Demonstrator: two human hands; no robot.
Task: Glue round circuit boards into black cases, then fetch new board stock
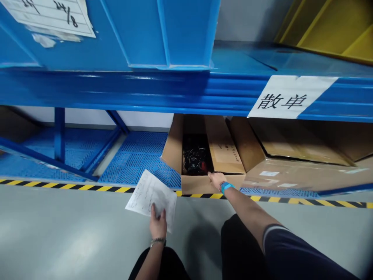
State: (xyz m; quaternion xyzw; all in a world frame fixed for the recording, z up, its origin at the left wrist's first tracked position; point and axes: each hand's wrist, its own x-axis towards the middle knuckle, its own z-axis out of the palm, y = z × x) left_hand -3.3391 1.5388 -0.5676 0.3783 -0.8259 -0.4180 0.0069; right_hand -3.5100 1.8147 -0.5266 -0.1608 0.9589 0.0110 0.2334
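My left hand point(159, 223) is closed on a sheet of paper point(150, 194) that carries print or writing too small to read. Thumb and finger lie over the sheet's lower part. My right hand point(217, 179) grips the front edge of an open cardboard box point(204, 184) on the bottom level of the rack, its fingers hooked over the rim. Inside the box, shiny black plastic-wrapped items point(194, 153) lie on the left, with a small red patch among them. A cardboard flap point(224, 146) with handwriting covers the box's right part.
A blue shelf beam point(131, 91) with a white label point(291, 97) runs just above the box. Blue bins point(163, 35) and a yellow bin point(332, 29) stand higher up. A larger carton point(279, 175) is at right. Striped floor tape point(87, 187) borders blue mats point(136, 155).
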